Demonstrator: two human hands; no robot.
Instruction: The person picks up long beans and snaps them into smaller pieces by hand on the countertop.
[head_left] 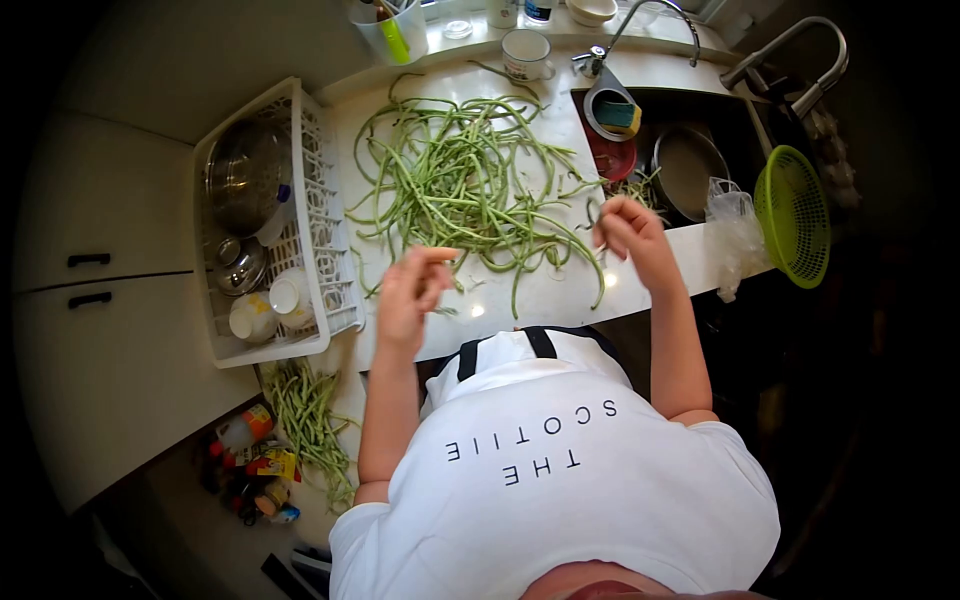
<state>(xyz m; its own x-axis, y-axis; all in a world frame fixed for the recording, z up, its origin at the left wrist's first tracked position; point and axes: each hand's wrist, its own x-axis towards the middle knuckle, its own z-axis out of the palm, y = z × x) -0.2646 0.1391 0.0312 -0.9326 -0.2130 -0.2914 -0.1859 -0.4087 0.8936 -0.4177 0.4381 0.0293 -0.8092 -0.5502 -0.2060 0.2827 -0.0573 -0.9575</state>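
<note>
A loose pile of long green beans [460,170] is spread over the white countertop [400,340]. My left hand [412,285] is over the counter at the pile's lower left edge, its fingers bent and partly apart, with no bean visible in it. My right hand [628,235] is near the sink's front left corner, right of the pile. Its fingers are curled together, and what they hold, if anything, is too small to make out. A second heap of shorter bean pieces [305,420] lies at the lower left, beside the dish rack.
The white dish rack [318,200] holds pots and cups at the left. At the right, the sink [740,115] contains a metal pan [688,170] and a red bowl [612,158]. A plastic bag [735,235] and green colander [795,215] stand beside it. A mug [525,54] is behind the pile.
</note>
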